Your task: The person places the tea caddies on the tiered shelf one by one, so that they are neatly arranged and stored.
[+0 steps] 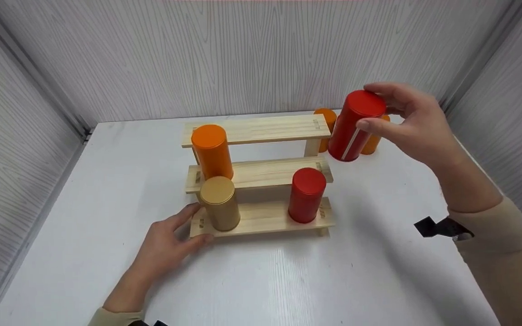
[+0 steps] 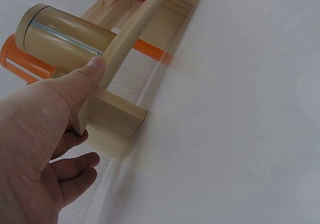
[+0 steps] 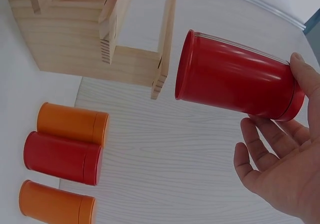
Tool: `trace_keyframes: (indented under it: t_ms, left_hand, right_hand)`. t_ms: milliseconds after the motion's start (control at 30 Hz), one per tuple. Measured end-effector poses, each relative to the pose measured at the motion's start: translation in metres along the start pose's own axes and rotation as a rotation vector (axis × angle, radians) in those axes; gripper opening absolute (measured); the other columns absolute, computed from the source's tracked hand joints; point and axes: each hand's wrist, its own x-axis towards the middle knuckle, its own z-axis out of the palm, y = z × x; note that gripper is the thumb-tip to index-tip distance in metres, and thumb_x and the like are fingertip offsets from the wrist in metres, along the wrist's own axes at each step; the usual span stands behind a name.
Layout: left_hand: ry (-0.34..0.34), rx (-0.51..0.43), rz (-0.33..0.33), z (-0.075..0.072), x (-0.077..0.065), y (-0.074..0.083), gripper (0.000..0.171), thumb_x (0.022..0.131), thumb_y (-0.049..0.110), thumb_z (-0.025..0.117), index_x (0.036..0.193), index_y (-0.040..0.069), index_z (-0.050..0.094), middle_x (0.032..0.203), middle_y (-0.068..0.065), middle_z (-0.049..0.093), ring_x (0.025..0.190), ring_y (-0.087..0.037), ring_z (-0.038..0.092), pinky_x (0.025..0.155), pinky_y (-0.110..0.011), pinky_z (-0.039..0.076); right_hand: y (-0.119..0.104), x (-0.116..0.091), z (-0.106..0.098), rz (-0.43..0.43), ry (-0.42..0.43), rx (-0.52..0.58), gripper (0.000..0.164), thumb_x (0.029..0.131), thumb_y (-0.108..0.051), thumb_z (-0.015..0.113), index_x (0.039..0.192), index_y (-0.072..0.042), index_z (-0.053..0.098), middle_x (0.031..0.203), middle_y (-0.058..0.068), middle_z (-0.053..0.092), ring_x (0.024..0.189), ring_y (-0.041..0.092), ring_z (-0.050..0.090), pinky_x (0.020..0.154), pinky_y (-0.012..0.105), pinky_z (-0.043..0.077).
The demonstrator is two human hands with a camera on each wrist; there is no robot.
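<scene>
My right hand holds a red canister by its lidded top, in the air to the right of a three-tier wooden rack. In the right wrist view its bottom end points toward the rack. Low at the rack's left end, my left hand pinches the lowest shelf, with the thumb at the front edge. Right beside those fingers a gold canister stands on that shelf. An orange canister is on the middle tier at the left. Another red canister stands at the bottom tier's right end.
Behind the raised canister, two orange canisters stand on the white table with a red canister between them. Wood-grain panels enclose the table at the back and both sides.
</scene>
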Motion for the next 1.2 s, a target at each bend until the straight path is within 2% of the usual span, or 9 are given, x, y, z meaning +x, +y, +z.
trace_keyframes:
  t_ms: [267,533,800,967,1200]
  left_hand:
    - [0.006,-0.002,-0.009,0.001,-0.003,0.001,0.087,0.083,0.056,0.088,0.157,0.025,0.056,0.154,-0.001,0.057,0.143,-0.031,0.054,0.118,-0.056,0.043]
    - [0.002,0.004,-0.01,0.003,-0.001,0.002,0.084,0.084,0.053,0.088,0.157,0.028,0.055,0.153,-0.004,0.059,0.143,-0.032,0.054,0.118,-0.058,0.042]
    - [0.004,0.02,-0.007,0.002,-0.001,0.003,0.085,0.084,0.054,0.088,0.157,0.026,0.055,0.154,-0.002,0.058,0.143,-0.032,0.054,0.118,-0.057,0.043]
    - [-0.002,0.017,-0.016,0.0,-0.002,0.004,0.086,0.084,0.056,0.087,0.157,0.026,0.055,0.154,-0.003,0.058,0.143,-0.032,0.054,0.118,-0.057,0.043]
    - [0.031,0.011,0.036,0.002,-0.005,0.002,0.08,0.085,0.047,0.09,0.155,0.025,0.058,0.15,-0.004,0.061,0.14,-0.033,0.057,0.117,-0.056,0.045]
  right_hand:
    - [-0.005,0.003,0.01,0.004,-0.014,0.023,0.056,0.093,-0.016,0.085,0.145,-0.01,0.065,0.126,0.006,0.073,0.109,0.019,0.065,0.092,0.022,0.052]
    - [-0.008,0.007,0.022,0.032,-0.059,0.027,0.056,0.095,-0.021,0.083,0.147,-0.011,0.063,0.132,0.007,0.069,0.114,0.021,0.065,0.097,0.024,0.054]
    - [-0.007,0.01,0.036,0.043,-0.091,0.053,0.056,0.095,-0.022,0.082,0.147,-0.012,0.063,0.133,0.006,0.069,0.108,0.023,0.066,0.087,0.028,0.056]
    - [-0.006,0.013,0.042,0.056,-0.108,0.077,0.057,0.095,-0.023,0.083,0.147,-0.012,0.063,0.131,0.005,0.069,0.105,0.024,0.067,0.088,0.028,0.057]
    - [-0.007,0.015,0.051,0.064,-0.132,0.095,0.057,0.094,-0.023,0.084,0.146,-0.012,0.064,0.125,0.005,0.072,0.107,0.023,0.069,0.094,0.031,0.058]
